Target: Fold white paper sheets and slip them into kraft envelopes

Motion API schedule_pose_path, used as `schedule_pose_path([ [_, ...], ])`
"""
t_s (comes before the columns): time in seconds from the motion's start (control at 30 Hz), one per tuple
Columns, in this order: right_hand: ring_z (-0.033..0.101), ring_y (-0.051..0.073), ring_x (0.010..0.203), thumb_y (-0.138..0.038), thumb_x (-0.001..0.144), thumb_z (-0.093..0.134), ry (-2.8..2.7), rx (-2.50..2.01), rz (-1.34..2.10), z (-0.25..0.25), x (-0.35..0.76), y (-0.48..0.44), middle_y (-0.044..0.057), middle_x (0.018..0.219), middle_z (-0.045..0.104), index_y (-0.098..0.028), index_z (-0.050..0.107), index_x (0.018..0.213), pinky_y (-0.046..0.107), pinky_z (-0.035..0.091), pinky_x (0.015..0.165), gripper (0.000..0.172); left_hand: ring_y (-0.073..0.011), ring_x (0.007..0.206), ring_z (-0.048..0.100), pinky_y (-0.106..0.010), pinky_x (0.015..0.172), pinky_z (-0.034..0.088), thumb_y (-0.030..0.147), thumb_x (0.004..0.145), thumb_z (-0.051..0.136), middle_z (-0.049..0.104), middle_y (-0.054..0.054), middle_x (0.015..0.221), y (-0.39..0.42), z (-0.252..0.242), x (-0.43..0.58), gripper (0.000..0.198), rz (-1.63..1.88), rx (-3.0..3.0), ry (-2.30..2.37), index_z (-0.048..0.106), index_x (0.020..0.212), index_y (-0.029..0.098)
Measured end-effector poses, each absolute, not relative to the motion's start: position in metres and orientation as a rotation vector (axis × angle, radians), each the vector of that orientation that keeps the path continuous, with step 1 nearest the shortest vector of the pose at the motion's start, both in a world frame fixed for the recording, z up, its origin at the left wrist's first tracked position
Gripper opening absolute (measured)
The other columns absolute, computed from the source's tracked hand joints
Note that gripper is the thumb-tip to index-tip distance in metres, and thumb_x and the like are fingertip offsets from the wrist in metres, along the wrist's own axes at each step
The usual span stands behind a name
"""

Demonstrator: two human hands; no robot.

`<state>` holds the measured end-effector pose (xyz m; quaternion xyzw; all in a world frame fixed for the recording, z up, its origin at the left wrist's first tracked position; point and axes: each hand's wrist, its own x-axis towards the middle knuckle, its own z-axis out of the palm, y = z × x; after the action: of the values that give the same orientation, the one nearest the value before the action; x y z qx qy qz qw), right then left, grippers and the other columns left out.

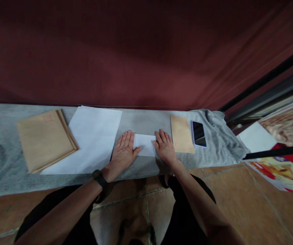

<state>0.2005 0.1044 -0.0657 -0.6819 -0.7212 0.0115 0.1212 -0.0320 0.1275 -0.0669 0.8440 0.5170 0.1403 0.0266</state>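
A small white sheet of paper (pixel 145 145), seemingly folded, lies on the grey cloth in front of me. My left hand (pixel 124 148) rests flat over its left end, fingers stretched out and thumb pointing inward. On its right end lies my right hand (pixel 165 146), palm down, with the fingers a little apart. Both palms cover parts of the paper's ends. Just right of my right hand is a brown envelope (pixel 182 134). Left of my left hand, large white sheets (pixel 95 139) lie partly under a stack of brown envelopes (pixel 44 137).
A phone (pixel 199 134) lies right of the single envelope. Grey cloth (pixel 215 136) covers the narrow bench, bunched at its right end. Behind rises a dark red wall or panel (pixel 136 68). Black bars and a printed box (pixel 286 170) stand at the right, above a tiled floor (pixel 238 204).
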Motion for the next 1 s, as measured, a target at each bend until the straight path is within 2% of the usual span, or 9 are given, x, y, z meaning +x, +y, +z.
schedule_pose_path([
  [0.27,0.040,0.033,0.148,-0.037,0.106,0.050,-2.018,-1.961,0.084,-0.065,0.205,0.113,0.017,0.162,0.044,-0.015,0.052,0.152,0.050,0.034,0.121,0.052,-0.0369,0.156,0.032,-0.056,0.128,0.027,0.059,0.103,0.034,0.034,-0.028,0.165,0.127,-0.070,-0.034,0.082,0.504,2.585,1.616,0.032,0.158,-0.002],
  [0.43,0.051,0.034,0.129,-0.035,0.101,0.058,-1.935,-1.977,0.144,-0.058,0.203,0.120,0.016,0.141,0.060,-0.019,0.063,0.138,0.048,0.044,0.107,0.041,-0.0362,0.158,0.027,-0.059,0.128,0.026,0.052,0.103,0.039,0.034,-0.024,0.166,0.128,-0.068,-0.033,0.075,0.549,2.605,1.535,0.034,0.159,0.003],
  [0.63,0.054,0.032,0.111,-0.031,0.099,0.061,-1.862,-2.052,0.157,-0.048,0.197,0.129,0.014,0.117,0.066,-0.020,0.072,0.114,0.044,0.044,0.100,0.021,-0.0287,0.158,0.029,-0.050,0.128,0.032,0.030,0.105,0.036,0.039,-0.016,0.167,0.121,-0.061,-0.023,0.054,0.519,2.691,1.234,0.046,0.154,0.010],
  [0.83,0.055,0.031,0.110,-0.029,0.098,0.063,-1.856,-2.101,0.216,-0.045,0.195,0.134,0.014,0.112,0.067,-0.019,0.072,0.103,0.043,0.044,0.099,0.015,-0.0258,0.157,0.033,-0.046,0.129,0.032,0.026,0.107,0.034,0.044,-0.015,0.164,0.110,-0.060,-0.013,0.049,0.435,2.780,1.014,0.051,0.150,0.010],
  [1.0,0.056,0.032,0.108,-0.030,0.096,0.065,-1.822,-2.060,0.160,-0.049,0.191,0.136,0.015,0.112,0.068,-0.018,0.071,0.106,0.044,0.045,0.097,0.018,-0.0255,0.156,0.035,-0.046,0.128,0.031,0.029,0.108,0.034,0.044,-0.013,0.164,0.108,-0.058,-0.009,0.049,0.374,2.790,0.985,0.049,0.153,0.014],
])
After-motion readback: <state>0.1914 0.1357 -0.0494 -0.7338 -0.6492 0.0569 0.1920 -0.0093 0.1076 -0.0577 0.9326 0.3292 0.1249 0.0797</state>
